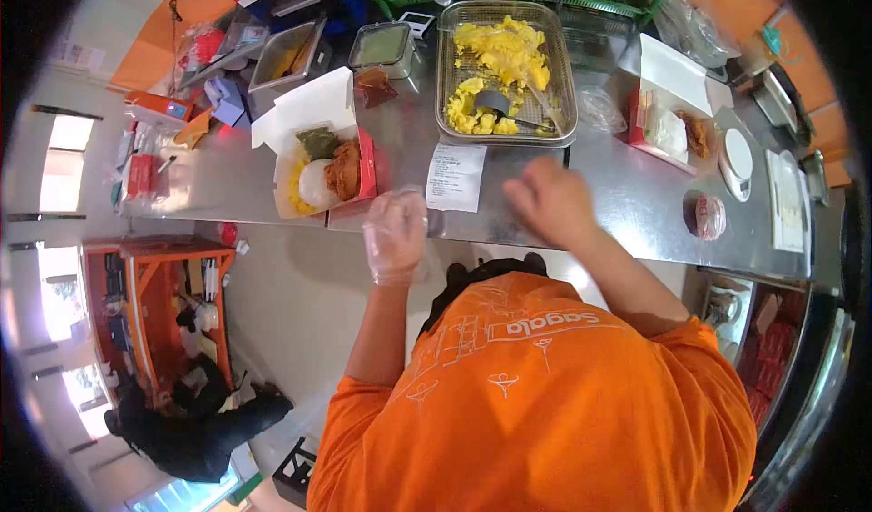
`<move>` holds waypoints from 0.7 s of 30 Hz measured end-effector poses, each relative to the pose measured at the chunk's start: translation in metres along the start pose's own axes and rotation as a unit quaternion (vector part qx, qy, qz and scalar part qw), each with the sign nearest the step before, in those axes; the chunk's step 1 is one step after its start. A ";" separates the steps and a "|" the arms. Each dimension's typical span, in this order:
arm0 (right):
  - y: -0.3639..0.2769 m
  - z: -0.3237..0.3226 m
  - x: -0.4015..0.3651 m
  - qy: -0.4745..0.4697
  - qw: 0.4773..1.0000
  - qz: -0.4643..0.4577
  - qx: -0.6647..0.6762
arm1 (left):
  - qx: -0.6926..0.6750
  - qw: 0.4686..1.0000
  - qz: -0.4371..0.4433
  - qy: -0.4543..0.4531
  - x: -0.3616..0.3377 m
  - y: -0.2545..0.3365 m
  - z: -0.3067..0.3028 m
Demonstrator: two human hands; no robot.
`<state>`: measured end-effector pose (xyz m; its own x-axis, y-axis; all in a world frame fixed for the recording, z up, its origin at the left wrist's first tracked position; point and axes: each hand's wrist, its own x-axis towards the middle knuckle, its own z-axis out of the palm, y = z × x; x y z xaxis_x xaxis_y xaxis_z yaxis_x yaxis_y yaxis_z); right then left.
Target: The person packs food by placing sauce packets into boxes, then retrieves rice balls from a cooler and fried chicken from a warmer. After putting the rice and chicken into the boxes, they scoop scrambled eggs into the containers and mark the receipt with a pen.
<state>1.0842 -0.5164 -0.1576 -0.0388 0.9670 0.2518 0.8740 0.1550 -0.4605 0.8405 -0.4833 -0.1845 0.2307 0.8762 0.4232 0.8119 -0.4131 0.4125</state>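
My left hand, in a clear plastic glove, is at the table's front edge beside an open red and white meal box. Its fingers are loosely bent, with nothing visible in them. Inside the box are a white rice mound, a browned fried piece, dark green food and yellow scrambled egg. My right hand, bare and somewhat blurred, hovers over the steel table with thumb and fingers apart, holding nothing visible. Between the hands lies a printed receipt.
Behind the receipt, a metal tray holds yellow egg and a grey-handled scoop. Another open meal box, a white scale and a wrapped round item are on the right. A dark-clothed person is at lower left.
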 end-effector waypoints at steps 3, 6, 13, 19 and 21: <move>0.040 0.009 -0.007 -0.002 0.959 0.222 -0.178 | -0.036 0.988 0.105 -0.110 0.003 -0.018 0.008; 0.063 0.031 -0.019 0.042 0.955 0.257 -0.144 | -0.001 0.966 0.125 -0.228 0.008 -0.016 0.007; 0.022 -0.024 -0.063 -0.088 0.922 0.370 -0.074 | -0.040 0.936 0.230 -0.264 -0.001 -0.034 0.027; -0.037 0.032 -0.059 0.136 0.835 0.228 0.482 | -0.088 0.947 0.268 -0.154 0.001 -0.038 0.037; -0.064 0.054 -0.047 0.171 0.821 0.184 0.513 | -0.054 0.946 0.236 -0.217 0.003 -0.029 0.035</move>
<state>1.0038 -0.5608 -0.1857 0.4276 0.9005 0.0794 -0.0777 0.1242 -0.9892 0.8364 -0.4602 -0.2234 0.7717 0.5970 0.2192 0.5090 -0.7865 0.3497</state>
